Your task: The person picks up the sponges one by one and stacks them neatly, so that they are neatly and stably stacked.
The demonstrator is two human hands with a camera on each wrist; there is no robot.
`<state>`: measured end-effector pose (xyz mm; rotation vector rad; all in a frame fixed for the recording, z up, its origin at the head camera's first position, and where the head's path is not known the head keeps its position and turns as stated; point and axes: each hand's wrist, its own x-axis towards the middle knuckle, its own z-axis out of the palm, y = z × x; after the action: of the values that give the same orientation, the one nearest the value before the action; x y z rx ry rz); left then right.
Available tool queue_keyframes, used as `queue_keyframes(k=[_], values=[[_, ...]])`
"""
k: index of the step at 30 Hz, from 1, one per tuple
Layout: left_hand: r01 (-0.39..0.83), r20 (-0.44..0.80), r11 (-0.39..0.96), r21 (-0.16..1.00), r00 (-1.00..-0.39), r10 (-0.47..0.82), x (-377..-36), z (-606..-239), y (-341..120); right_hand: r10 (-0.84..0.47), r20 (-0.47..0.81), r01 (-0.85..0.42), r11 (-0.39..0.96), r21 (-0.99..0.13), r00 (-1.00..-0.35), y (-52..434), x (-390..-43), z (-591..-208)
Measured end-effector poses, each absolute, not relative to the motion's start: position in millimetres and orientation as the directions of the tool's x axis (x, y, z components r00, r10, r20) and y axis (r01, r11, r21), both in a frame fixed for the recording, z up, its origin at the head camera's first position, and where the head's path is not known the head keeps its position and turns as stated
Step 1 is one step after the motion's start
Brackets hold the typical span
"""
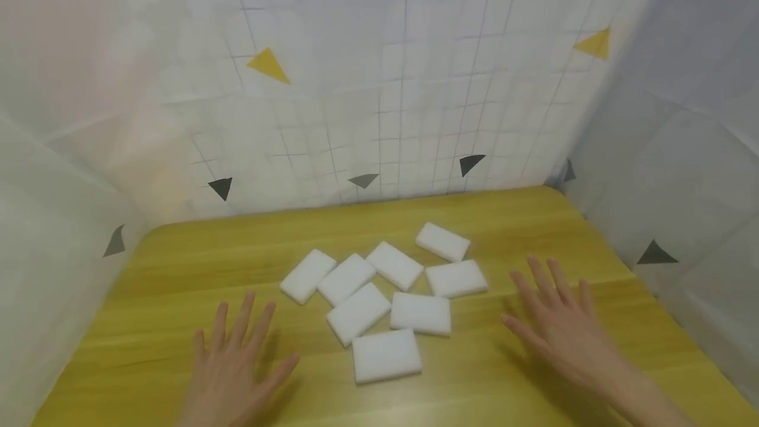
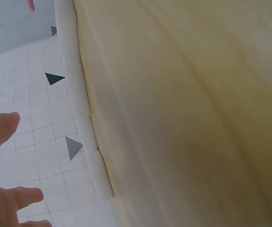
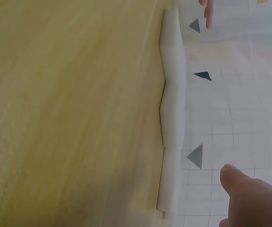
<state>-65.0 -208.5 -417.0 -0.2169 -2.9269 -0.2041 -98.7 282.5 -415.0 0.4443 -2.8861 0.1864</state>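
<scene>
1. So, eight white sponge blocks (image 1: pixel 385 298) lie in a loose cluster mid-desk (image 1: pixel 522 216), some touching edge to edge.
2. Left hand (image 1: pixel 234 364) and right hand (image 1: pixel 563 325) hover on either side of the cluster, fingers spread, holding nothing.
3. Blocks look like light, soft foam; probably squashy and not slippery. I'd pinch one by its long edges, nearest one (image 1: pixel 387 356) first.
4. Gridded white sheet (image 1: pixel 415 84) with triangles behind.

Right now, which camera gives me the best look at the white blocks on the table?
The head view: all eight white blocks lie spread flat on the table, between the left hand and right hand. Both wrist views catch them only edge-on, as a thin white strip.
</scene>
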Motion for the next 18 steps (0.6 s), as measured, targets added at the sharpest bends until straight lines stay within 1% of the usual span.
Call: queue_keyframes(k=[5, 9, 11, 14, 16, 18], values=[[0.181, 0.184, 0.975, 0.131, -0.971, 0.155, -65, -416, -205, -0.291, 0.247, -0.318, 0.945, -0.077, -0.924, 280, -97, -416], [0.205, 0.186, 0.962, 0.181, -0.968, 0.171, -64, -415, -199, -0.298, 0.24, -0.325, 0.942, -0.084, -0.924, 276, -96, -414], [0.213, 0.185, 0.944, 0.252, -0.968, 0.169, -63, -415, -194, -0.293, 0.221, -0.324, 0.938, -0.12, -0.93, 272, -95, -413], [0.204, 0.163, 0.894, 0.399, -0.975, 0.15, -61, -416, -185, -0.28, 0.19, -0.316, 0.928, -0.197, -0.941, 264, -94, -413], [0.202, 0.158, 0.848, 0.491, -0.977, 0.141, -59, -417, -178, -0.279, 0.196, -0.322, 0.916, -0.238, -0.94, 258, -93, -413], [0.185, 0.142, 0.812, 0.554, -0.982, 0.127, -58, -417, -172, -0.283, 0.218, -0.338, 0.899, -0.279, -0.934, 252, -92, -415]])
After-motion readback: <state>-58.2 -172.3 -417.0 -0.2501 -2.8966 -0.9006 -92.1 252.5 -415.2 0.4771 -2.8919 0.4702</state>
